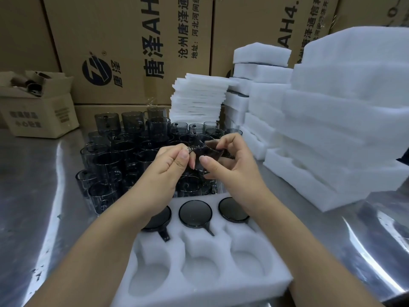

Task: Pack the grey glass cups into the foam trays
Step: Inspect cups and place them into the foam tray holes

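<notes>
Foam tray [199, 291] on the worktop [33, 196] keeps its near three pockets empty and far three filled, while left hand [170, 167] and right hand [236, 162], fingers [183, 156] pinched on one grey glass cup [209, 152] above the loose cups [115, 156], apparently orient it for seating.

Single wide-angle head view, facing forward and down, close over foam tray [234, 238].

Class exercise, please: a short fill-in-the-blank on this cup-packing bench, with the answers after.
In the foam tray, the far row holds ___ cups.
Its near row of pockets is ___.
The left hand and right hand together hold one grey glass ___.
Missing words: three; empty; cup.
</notes>
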